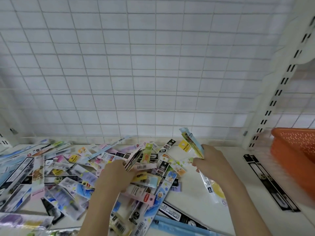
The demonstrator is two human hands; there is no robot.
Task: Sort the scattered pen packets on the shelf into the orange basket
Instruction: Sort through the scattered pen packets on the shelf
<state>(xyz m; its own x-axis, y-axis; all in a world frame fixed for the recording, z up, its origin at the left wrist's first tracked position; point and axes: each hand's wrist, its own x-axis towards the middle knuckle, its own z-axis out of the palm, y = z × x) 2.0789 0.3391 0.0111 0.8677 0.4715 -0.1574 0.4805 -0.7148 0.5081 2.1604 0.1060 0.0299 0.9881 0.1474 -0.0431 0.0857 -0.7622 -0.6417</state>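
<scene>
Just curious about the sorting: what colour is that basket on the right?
Orange, with small holes dotting its wall: the basket shows best at the head view's right edge.

Glossy plastic-and-card packets lay on the smooth, matt white shelf, a perforated orange plastic basket sat at three o'clock, and painted white wire mesh rose at twelve.

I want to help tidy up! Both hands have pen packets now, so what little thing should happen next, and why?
Probably the right hand should carry its packets over to the orange basket and drop them in. It already grips a bunch lifted off the shelf, and the basket sits just to its right. The left hand holds packets too, over the big pile, so it could follow.
</scene>
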